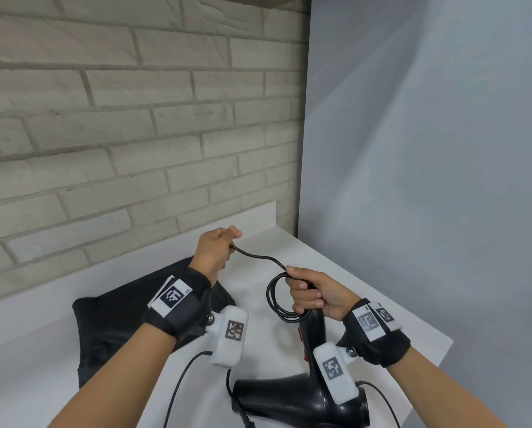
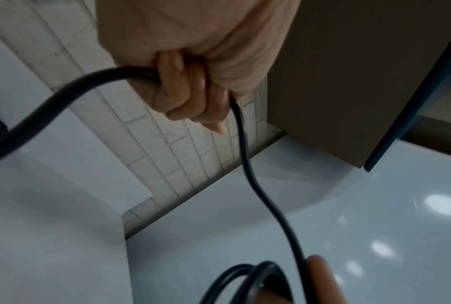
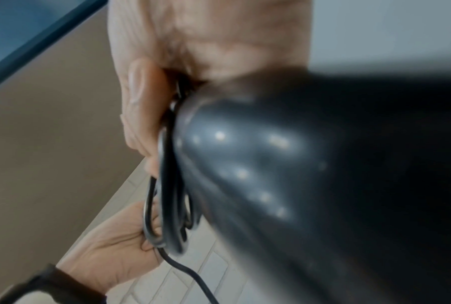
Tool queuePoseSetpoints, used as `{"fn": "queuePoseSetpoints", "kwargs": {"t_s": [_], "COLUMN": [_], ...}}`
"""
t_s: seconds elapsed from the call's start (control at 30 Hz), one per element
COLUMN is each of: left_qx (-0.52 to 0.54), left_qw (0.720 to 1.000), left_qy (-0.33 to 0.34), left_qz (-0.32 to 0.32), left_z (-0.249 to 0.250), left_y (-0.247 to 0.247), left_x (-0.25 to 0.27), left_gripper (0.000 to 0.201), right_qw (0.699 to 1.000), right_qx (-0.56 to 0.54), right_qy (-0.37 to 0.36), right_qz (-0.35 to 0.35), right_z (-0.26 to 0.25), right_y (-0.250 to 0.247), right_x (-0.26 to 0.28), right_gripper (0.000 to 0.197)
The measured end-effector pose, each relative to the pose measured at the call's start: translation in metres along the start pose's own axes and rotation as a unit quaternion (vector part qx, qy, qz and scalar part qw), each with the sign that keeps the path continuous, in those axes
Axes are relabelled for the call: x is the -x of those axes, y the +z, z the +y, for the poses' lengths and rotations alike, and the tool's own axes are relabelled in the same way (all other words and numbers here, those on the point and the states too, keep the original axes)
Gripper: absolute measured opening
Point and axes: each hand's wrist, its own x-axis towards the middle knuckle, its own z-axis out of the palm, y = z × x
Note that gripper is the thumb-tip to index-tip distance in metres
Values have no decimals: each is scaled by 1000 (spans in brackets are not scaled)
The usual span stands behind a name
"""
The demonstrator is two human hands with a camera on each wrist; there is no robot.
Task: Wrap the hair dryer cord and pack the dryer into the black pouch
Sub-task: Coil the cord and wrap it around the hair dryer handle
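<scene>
Black pouch (image 1: 119, 322) blocks the left; white counter (image 1: 335, 267) beyond lies open.

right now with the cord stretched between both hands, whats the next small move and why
Probably swing the left hand back toward the right hand to lay another loop. The right hand already pins a few coils of the cord against the hair dryer handle, and a loose stretch runs between the hands, so wrapping looks unfinished.

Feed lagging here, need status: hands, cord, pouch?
Left hand grips cord. Right hand holds dryer handle plus coiled loops. Black pouch flat on counter, dryer not in. Nothing blocking.
</scene>
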Motion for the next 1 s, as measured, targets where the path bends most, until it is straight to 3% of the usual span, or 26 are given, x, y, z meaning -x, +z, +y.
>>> {"fn": "queuePoseSetpoints", "kwargs": {"t_s": [0.2,0.27,0.33,0.43,0.5,0.67,1.0], "left_qx": [-8,-75,-138,-181,-210,-179,-171], "left_qw": [1000,995,978,953,948,952,967], "left_qy": [13,24,44,54,66,86,72], "left_qz": [-14,-64,-153,-236,-230,-234,-177], "left_z": [11,6,-7,-33,-43,-43,-51], "left_y": [5,5,8,20,31,43,42], "left_x": [3,13,26,38,40,39,38], "left_gripper": [27,26,23,37,39,2,34], "right_qw": [1000,999,997,997,998,997,998], "right_qx": [-12,-32,-51,-56,-49,-57,-61], "right_qy": [-9,-15,-23,-23,-17,-19,-9], "right_qz": [17,34,49,49,45,39,32], "right_z": [1,1,0,1,2,4,6], "right_y": [-6,-10,-15,-15,-12,-11,-14], "right_x": [3,4,5,2,-1,-3,-7], "right_gripper": [51,51,48,49,53,55,54]}}
